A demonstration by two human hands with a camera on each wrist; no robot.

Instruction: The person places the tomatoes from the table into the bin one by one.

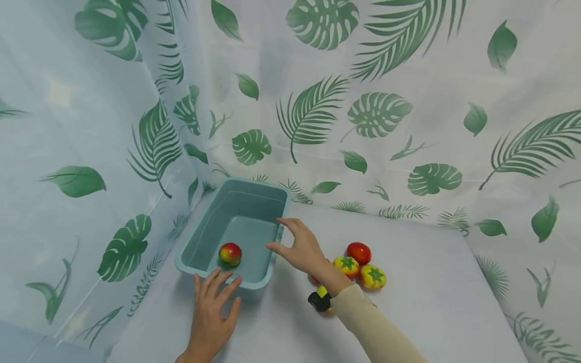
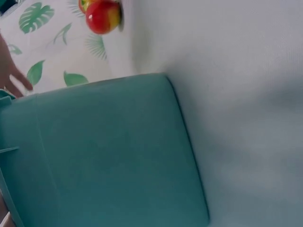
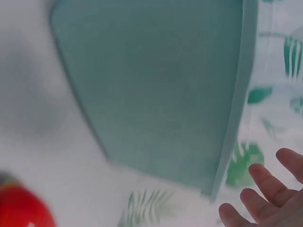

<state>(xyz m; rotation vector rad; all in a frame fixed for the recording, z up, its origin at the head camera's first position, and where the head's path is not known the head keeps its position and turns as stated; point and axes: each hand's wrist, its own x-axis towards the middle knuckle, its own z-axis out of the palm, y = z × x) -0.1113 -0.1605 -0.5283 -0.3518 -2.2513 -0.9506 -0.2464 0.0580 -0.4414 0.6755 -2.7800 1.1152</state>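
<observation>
A blue-green plastic bin [image 1: 188,247] stands on the white table with one red-and-yellow fruit [image 1: 230,254] on its floor. My left hand [image 1: 211,307] is at the bin's near rim, fingers spread; whether the fingertips touch the rim I cannot tell. By the right rim is my right hand [image 1: 299,247], thumb and fingers apart with nothing between them. The right wrist view shows its spread fingers [image 3: 270,189] beside the bin's wall [image 3: 156,94]. Under and beside my right forearm lie a red fruit [image 1: 359,253], two yellow-and-red fruits with green star-shaped tops [image 1: 373,277], and another red one mostly hidden.
A black-and-yellow object [image 1: 320,301], partly covered by my right sleeve, lies on the near side of the fruits. White sheeting with green leaf prints [image 1: 381,113] hangs behind and left of the table. The bin's far end is close to the back sheeting.
</observation>
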